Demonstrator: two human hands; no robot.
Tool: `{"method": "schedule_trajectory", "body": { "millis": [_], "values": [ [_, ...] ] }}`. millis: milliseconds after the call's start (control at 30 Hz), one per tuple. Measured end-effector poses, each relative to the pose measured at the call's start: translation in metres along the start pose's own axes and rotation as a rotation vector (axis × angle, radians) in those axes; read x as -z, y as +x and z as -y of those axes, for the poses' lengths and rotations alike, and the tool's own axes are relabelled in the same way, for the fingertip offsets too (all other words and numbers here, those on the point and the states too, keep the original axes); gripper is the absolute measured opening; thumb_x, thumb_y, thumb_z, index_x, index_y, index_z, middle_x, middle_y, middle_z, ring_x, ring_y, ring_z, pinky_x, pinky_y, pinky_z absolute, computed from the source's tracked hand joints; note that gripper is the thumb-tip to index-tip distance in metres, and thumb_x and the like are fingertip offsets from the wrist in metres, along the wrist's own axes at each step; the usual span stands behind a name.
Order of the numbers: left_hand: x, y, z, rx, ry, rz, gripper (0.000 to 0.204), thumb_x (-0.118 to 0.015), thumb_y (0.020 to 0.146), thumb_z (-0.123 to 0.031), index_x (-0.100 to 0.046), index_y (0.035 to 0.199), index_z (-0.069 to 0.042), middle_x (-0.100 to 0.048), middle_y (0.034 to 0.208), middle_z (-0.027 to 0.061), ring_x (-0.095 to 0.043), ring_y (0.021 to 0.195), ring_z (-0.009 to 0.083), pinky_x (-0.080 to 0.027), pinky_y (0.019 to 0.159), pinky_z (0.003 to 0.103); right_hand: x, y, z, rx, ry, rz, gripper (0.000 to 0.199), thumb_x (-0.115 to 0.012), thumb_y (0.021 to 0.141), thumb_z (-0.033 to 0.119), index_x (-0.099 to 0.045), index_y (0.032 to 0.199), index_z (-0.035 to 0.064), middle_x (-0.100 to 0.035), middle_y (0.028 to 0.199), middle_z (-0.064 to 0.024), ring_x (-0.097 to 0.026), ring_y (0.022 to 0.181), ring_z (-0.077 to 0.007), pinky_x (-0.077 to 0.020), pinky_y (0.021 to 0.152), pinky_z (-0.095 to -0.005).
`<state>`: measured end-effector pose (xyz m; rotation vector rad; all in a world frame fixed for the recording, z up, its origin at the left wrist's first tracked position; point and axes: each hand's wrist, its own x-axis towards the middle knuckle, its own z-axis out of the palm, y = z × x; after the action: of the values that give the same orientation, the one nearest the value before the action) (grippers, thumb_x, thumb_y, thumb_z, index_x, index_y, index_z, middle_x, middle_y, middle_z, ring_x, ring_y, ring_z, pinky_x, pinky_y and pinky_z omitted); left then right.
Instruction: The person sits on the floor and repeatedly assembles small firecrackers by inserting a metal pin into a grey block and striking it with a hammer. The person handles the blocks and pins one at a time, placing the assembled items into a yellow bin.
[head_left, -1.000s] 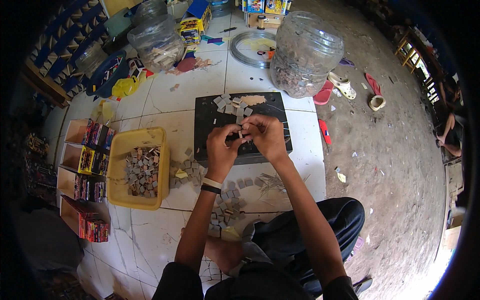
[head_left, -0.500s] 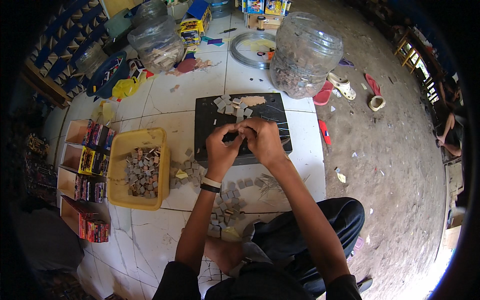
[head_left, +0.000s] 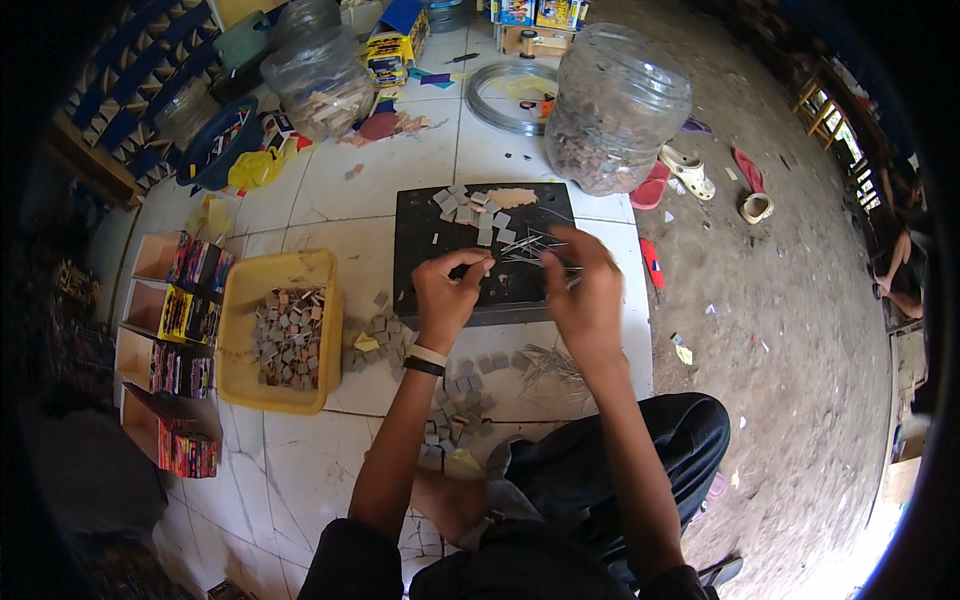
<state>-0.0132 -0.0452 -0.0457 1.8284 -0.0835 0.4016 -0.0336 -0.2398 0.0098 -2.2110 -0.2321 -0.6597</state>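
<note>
Grey card squares (head_left: 478, 212) lie heaped on the black slab (head_left: 430, 250), within my reach. My left hand (head_left: 445, 300) pinches one small piece; my right hand (head_left: 585, 300) pinches a thin wire sliver (head_left: 548, 262).

a yellow tray (head_left: 236, 300) of small pieces, two clear plastic jars (head_left: 612, 110), sandals (head_left: 687, 170) on bare ground

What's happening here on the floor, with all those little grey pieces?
A person sits on a tiled floor, both hands raised over a black board. The left hand pinches a small piece between its fingertips; the right hand is at a bunch of thin sticks lying on the board. Small grey squares lie on the board's far end, and more fill a yellow tray to the left. A big clear jar stands beyond the board.
</note>
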Motion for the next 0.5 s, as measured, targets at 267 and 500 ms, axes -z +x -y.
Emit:
{"method": "schedule_trajectory", "body": {
  "millis": [267,500],
  "values": [
    [-0.002,0.002,0.002,-0.051,-0.002,-0.002,0.008,-0.081,0.092,-0.007,-0.084,0.095,0.001,-0.084,0.100,0.0104,-0.076,0.084,0.0125,-0.060,0.068,0.028,0.098,-0.081,-0.009,-0.766,0.159,0.722,0.028,-0.069,0.103,0.015,-0.059,0.126,0.0018,-0.071,0.086,-0.0258,-0.070,0.079,-0.0495,-0.0529,0.071,-0.0568],
    [-0.002,0.003,0.003,0.014,-0.004,0.006,0.010,-0.082,0.092,-0.006,-0.085,0.100,0.000,-0.084,0.099,0.0098,-0.076,0.082,0.0120,-0.061,0.069,0.029,0.077,-0.028,0.048,-0.009,-0.113,0.418,0.060,-0.066,0.098,-0.003,-0.055,0.155,0.0104,-0.070,0.089,-0.0249,-0.069,0.078,-0.0443,-0.0531,0.071,-0.0514]
  ]
}}
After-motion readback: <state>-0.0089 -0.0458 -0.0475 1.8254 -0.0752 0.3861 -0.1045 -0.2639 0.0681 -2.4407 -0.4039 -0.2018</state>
